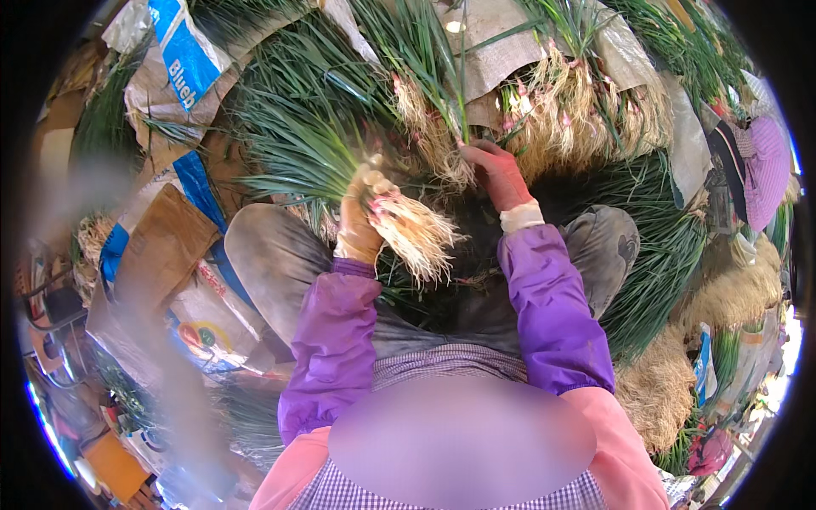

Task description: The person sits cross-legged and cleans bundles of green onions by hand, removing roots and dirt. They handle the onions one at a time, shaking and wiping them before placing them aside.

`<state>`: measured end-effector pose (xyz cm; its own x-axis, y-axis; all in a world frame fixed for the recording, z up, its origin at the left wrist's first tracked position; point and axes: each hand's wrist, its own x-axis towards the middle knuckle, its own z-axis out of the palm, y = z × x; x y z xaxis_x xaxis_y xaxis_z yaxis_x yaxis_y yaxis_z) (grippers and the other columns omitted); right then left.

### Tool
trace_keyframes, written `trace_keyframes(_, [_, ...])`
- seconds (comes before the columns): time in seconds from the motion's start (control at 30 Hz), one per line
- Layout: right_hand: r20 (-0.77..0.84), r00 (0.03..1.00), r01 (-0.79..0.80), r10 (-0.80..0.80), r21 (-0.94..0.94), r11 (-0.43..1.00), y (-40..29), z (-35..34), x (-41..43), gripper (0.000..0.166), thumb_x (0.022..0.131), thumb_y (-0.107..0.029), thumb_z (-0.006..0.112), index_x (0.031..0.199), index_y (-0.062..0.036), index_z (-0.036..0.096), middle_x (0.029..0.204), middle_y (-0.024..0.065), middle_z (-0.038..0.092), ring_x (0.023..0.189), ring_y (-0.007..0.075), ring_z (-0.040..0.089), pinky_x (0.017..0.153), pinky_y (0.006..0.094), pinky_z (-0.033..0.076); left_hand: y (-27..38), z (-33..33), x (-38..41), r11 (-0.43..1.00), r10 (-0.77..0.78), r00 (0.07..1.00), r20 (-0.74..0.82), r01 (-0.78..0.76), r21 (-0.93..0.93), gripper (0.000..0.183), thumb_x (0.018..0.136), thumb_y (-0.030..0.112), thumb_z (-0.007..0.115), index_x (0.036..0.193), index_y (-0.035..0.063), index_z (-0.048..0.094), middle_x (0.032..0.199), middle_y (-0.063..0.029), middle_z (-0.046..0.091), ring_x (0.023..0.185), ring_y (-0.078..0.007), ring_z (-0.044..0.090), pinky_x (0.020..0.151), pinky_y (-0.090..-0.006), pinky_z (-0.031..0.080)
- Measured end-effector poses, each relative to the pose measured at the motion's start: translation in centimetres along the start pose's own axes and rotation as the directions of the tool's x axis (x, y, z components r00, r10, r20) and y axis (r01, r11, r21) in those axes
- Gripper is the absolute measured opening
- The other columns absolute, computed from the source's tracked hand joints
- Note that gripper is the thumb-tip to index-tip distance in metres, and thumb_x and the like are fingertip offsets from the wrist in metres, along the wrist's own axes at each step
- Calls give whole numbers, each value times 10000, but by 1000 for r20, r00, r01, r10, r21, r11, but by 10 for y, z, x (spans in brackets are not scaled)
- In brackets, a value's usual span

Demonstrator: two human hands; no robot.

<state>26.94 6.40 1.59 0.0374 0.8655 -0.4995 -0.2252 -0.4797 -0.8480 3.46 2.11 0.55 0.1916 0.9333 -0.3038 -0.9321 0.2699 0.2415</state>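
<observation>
My left hand (362, 213), in a pale tan glove, is closed around a bunch of green onions (414, 233). Their whitish roots hang to the lower right, and the long green leaves fan to the upper left. In a reddish glove, my right hand (500, 172) pinches the base of a thin green onion stalk (463, 124) between thumb and fingers. That stalk stands up beside a loose clump of rooted onions (424, 127) just beyond the hands. Both hands are over the gap between my bent knees.
Burlap sacking (497, 57) lies beyond, with a large pile of rooted onions (567, 115) at its edge. More onion leaves (663, 255) lie by my right knee. Printed sacks (217, 312) and a brown cardboard piece (166, 245) are at left. Another person's checked pink garment (765, 172) shows at far right.
</observation>
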Motion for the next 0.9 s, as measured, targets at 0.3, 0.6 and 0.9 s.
trace_keyframes(0.3, [317,947,46,46,-278,960,-25,32,-68,206,805,-182,658,897,0,629,773,-17,592,682,44,504,620,199,402,-23,40,1,869,-185,961,-206,258,422,341,936,195,516,1232,31,556,952,-56,666,569,-89,574,462,-178,459])
trace_keyframes(0.6, [288,875,450,-390,-783,431,2,47,-64,246,826,-246,624,938,-27,617,856,193,631,761,358,609,654,424,486,-27,32,-4,850,-187,900,-395,349,394,202,875,123,598,1043,12,610,745,-80,645,425,-164,545,382,-253,477])
trace_keyframes(0.9, [-29,507,241,-862,-955,174,-185,-25,-37,376,901,-344,559,1133,-54,620,1054,142,663,932,268,645,815,349,491,13,39,-18,936,73,997,-11,-64,347,263,909,195,562,1107,23,546,814,21,559,668,-94,543,819,-332,502])
